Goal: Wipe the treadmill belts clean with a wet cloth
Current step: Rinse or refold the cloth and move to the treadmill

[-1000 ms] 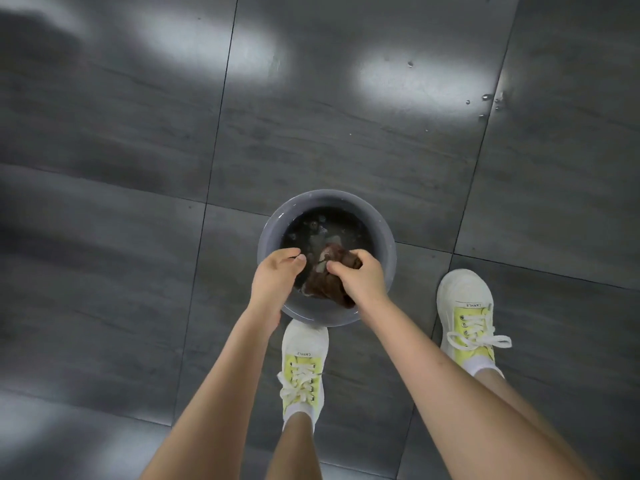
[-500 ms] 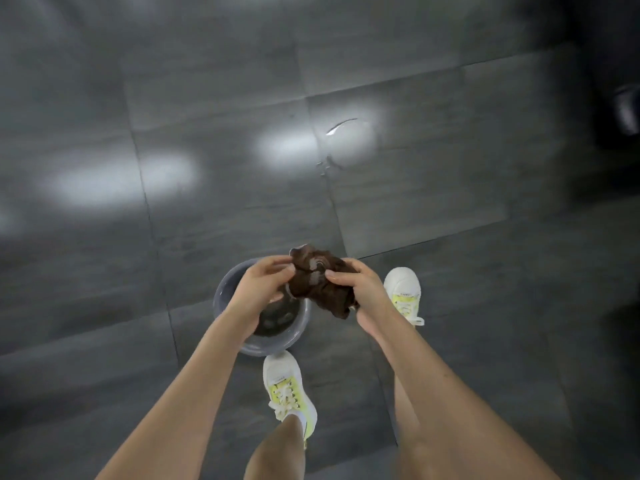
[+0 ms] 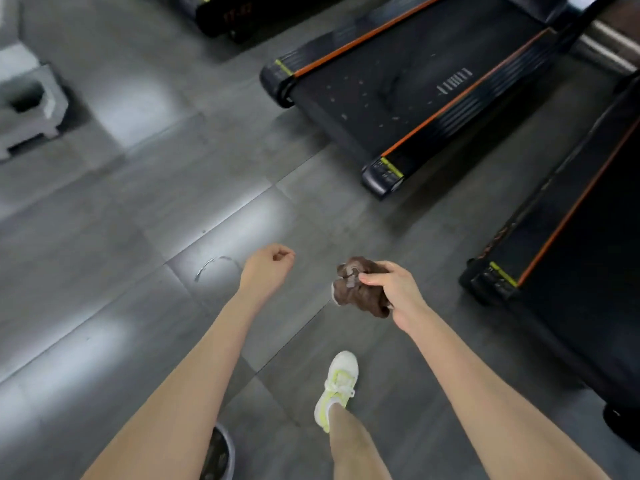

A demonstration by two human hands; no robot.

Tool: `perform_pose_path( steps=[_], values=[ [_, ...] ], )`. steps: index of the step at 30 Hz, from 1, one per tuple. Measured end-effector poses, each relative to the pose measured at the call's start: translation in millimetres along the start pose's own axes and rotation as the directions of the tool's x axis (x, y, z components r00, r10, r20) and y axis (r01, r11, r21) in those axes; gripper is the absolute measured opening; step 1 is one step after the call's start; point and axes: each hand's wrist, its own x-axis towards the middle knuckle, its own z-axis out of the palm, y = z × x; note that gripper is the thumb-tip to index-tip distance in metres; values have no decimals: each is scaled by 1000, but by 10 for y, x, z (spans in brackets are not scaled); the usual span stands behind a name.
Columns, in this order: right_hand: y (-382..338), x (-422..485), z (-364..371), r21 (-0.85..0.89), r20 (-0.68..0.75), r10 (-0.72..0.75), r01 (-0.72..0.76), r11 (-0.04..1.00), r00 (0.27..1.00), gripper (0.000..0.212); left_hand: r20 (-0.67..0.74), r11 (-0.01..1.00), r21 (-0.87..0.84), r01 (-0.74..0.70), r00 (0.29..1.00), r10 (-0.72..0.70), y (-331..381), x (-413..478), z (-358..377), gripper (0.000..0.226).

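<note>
My right hand [image 3: 398, 289] grips a bunched, wet brown cloth [image 3: 360, 289] above the floor. My left hand [image 3: 266, 268] is held out beside it, fingers curled into a loose fist with nothing in it. Ahead to the right lies a black treadmill belt [image 3: 398, 84] with orange side stripes and pale specks of dirt on it. A second treadmill [image 3: 571, 251] sits at the far right, its belt dark and partly cut off by the frame edge.
The grey basin [image 3: 227, 452] shows at the bottom edge behind my left arm. A grey concrete block [image 3: 31, 102] stands at the far left. Another dark machine [image 3: 242, 15] is at the top. Grey floor tiles [image 3: 138, 237] lie between. My white and yellow shoe [image 3: 337, 386] steps forward.
The cloth came out of the basin. My left hand let go of it and my right hand keeps it. The view swung from the basin toward the treadmills.
</note>
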Motion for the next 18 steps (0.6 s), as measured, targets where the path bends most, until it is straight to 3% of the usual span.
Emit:
perform_pose_path(
  steps=[10,18],
  values=[
    [-1187,1283,-1284,28,-231,-40,48,998,972,16,76,954,261,-149,988,134,1635,1271,1063,15],
    [-2129,3012,-1564,-66,-288,-114,99,993,951,17,61,946,285,-153,988,141,2267,3004,1619,20]
  ],
)
